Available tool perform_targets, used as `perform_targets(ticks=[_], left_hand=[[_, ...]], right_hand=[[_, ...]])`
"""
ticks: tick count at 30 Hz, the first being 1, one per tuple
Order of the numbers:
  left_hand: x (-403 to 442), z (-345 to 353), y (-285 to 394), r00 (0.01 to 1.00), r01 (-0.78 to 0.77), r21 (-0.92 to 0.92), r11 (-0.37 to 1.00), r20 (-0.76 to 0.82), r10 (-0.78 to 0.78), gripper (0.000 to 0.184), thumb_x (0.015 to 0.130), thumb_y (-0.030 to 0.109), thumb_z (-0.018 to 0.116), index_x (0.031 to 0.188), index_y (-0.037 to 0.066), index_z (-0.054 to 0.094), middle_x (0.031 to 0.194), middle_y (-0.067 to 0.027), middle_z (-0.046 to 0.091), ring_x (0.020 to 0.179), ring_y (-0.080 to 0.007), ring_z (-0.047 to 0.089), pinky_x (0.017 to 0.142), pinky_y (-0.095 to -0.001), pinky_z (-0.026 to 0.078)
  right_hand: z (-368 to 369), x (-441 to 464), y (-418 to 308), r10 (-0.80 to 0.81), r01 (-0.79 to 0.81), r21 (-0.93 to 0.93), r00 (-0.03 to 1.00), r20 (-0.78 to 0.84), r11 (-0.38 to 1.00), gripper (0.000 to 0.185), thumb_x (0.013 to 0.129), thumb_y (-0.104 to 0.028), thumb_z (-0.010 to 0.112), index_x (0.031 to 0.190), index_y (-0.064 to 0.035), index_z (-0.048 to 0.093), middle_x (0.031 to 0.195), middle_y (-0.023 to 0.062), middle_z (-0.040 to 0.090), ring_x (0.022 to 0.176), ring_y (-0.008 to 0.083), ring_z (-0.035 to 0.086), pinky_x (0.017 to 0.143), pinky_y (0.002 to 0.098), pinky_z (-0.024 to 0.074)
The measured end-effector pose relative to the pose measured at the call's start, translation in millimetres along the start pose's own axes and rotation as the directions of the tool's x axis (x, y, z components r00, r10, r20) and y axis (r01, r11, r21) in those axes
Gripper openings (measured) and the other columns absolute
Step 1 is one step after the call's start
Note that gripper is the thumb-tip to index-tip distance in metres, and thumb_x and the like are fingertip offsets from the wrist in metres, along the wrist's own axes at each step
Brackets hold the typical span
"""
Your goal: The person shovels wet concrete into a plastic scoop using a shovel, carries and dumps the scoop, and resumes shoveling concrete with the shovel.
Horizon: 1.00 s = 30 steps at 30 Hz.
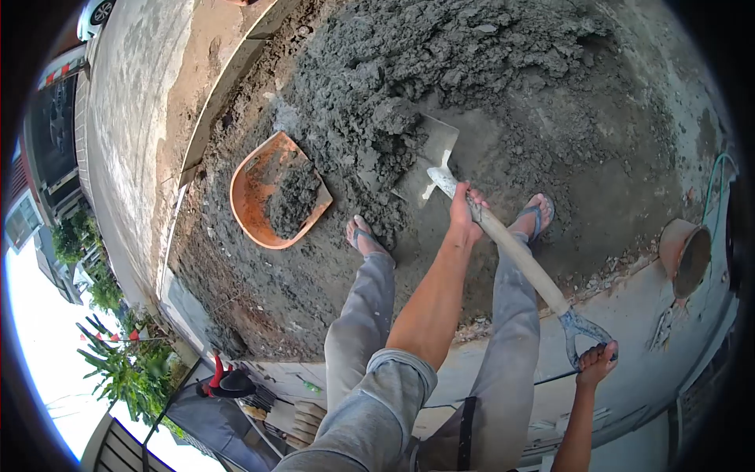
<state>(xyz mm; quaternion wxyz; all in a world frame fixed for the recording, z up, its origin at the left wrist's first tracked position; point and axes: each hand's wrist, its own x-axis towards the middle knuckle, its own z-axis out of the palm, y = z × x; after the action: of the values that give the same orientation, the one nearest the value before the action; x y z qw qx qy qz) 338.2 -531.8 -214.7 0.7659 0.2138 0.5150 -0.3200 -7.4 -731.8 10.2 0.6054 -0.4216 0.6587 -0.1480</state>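
A person in grey trousers grips a long-handled shovel with both bare hands over a heap of wet grey mix that fills the top of the frame. The left hand, at the center of the frame, is wrapped around the pale shaft just behind the metal socket, its grip narrow and firmly on the wood. The right hand, at the lower right, has its grip closed around the end of the D-shaped handle. The shovel slants from lower right to upper center, its blade at the lower edge of the heap, partly hidden by the mix. A foot in a dark flip-flop is planted on either side of the left hand. Left of center, an orange scoop-shaped pan sits on the ground near the heap, a lump of grey mix lying in its right half. At the right edge of the frame, a round bucket shows its open mouth beside a thin green hose. Green plants stand at the lower left, and part of a car shows at the upper left.
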Motion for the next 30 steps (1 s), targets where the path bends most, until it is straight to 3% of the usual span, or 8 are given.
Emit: perform_targets(ticks=[5, 8, 11, 16, 19, 22, 25, 30], left_hand=[[-58.6, -56.2, 148.1, 0.968, -0.022, -0.395, 0.918, 0.220, 0.118, 0.016, 0.086, 0.021, 0.055, 0.074, 0.015, 0.047, 0.062, 0.0069, 0.043, 0.051, -0.0058, 0.043, 0.053, -0.0246, 0.041], [-92.1, -91.7, 230.4, 0.946, -0.069, -0.482, 0.873, 0.247, 0.211, 0.015, 0.087, 0.023, 0.056, 0.079, 0.011, 0.051, 0.063, 0.0050, 0.044, 0.052, -0.0059, 0.044, 0.051, -0.0222, 0.042], [-119.0, -129.9, 293.8, 0.906, -0.113, -0.496, 0.861, 0.303, 0.294, 0.020, 0.086, 0.026, 0.054, 0.082, 0.007, 0.051, 0.063, 0.0038, 0.043, 0.051, -0.0068, 0.044, 0.047, -0.0232, 0.042], [-160.5, -97.3, 295.7, 0.879, -0.161, -0.538, 0.828, 0.303, 0.367, 0.022, 0.087, 0.027, 0.055, 0.080, 0.008, 0.049, 0.063, 0.0040, 0.043, 0.051, -0.0068, 0.044, 0.048, -0.0222, 0.042], [-147.5, -64.1, 255.4, 0.863, -0.047, -0.610, 0.791, 0.374, 0.340, 0.023, 0.088, 0.028, 0.056, 0.078, 0.009, 0.048, 0.063, 0.0047, 0.042, 0.051, -0.0060, 0.044, 0.050, -0.0222, 0.043], [-107.7, -47.6, 163.2, 0.859, 0.173, -0.597, 0.783, 0.481, 0.176, 0.022, 0.090, 0.024, 0.056, 0.074, 0.013, 0.046, 0.061, 0.0073, 0.039, 0.051, -0.0040, 0.040, 0.053, -0.0219, 0.040], [-78.8, -18.6, 22.6, 0.965, 0.248, -0.467, 0.849, 0.191, -0.177, 0.031, 0.088, 0.024, 0.058, 0.062, 0.017, 0.042, 0.057, 0.0075, 0.040, 0.050, -0.0050, 0.040, 0.051, -0.0224, 0.040], [-53.5, 18.1, -217.1, 0.844, 0.510, -0.361, 0.780, 0.037, -0.535, 0.023, 0.084, 0.027, 0.063, 0.073, 0.018, 0.045, 0.059, 0.0053, 0.043, 0.050, -0.0095, 0.043, 0.050, -0.0265, 0.041]], right_hand=[[92.8, -56.2, 34.0, -0.230, 0.284, -0.119, 0.912, 0.341, 0.951, 0.049, 0.083, -0.048, 0.066, 0.085, -0.0038, 0.045, 0.052, -0.0015, 0.033, 0.041, 0.0109, 0.037, 0.036, 0.0261, 0.0308], [178.0, -109.0, 44.7, -0.548, 0.888, -0.129, 0.381, 0.744, 0.442, 0.045, 0.077, -0.044, 0.070, 0.063, -0.0064, 0.049, 0.056, 0.0043, 0.048, 0.046, 0.0196, 0.049, 0.047, 0.0325, 0.0444], [221.6, -137.4, 65.0, -0.206, 0.898, 0.261, -0.198, 0.958, 0.353, 0.023, 0.057, -0.017, 0.066, 0.056, -0.0088, 0.045, 0.061, 0.0043, 0.054, 0.053, 0.0214, 0.052, 0.056, 0.0322, 0.0453], [222.3, -163.8, 45.1, -0.214, 0.900, 0.128, -0.040, 0.976, 0.416, 0.024, 0.057, -0.017, 0.067, 0.056, -0.0092, 0.044, 0.061, 0.0039, 0.053, 0.053, 0.0205, 0.053, 0.056, 0.0320, 0.0455], [195.4, -186.2, -23.1, -0.282, 0.776, -0.229, 0.462, 0.841, 0.588, 0.047, 0.070, -0.041, 0.077, 0.064, -0.0075, 0.045, 0.058, 0.0045, 0.052, 0.049, 0.0189, 0.051, 0.051, 0.0320, 0.0437], [118.0, -168.9, -64.2, -0.125, 0.304, -0.409, 0.904, 0.408, 0.860, 0.054, 0.073, -0.048, 0.077, 0.081, -0.0079, 0.041, 0.056, 0.0000, 0.045, 0.045, 0.0122, 0.044, 0.042, 0.0276, 0.0365], [69.6, -137.1, -121.5, -0.165, 0.182, -0.377, 0.983, 0.078, 0.908, 0.040, 0.085, -0.039, 0.066, 0.081, -0.0101, 0.039, 0.050, -0.0053, 0.032, 0.038, 0.0059, 0.031, 0.034, 0.0237, 0.0242], [-75.5, -106.6, -203.7, -0.332, -0.023, -0.636, 0.839, -0.432, 0.771, 0.041, 0.091, -0.044, 0.056, 0.068, -0.0154, 0.037, 0.044, -0.0053, 0.026, 0.032, 0.0052, 0.026, 0.030, 0.0249, 0.0197]])
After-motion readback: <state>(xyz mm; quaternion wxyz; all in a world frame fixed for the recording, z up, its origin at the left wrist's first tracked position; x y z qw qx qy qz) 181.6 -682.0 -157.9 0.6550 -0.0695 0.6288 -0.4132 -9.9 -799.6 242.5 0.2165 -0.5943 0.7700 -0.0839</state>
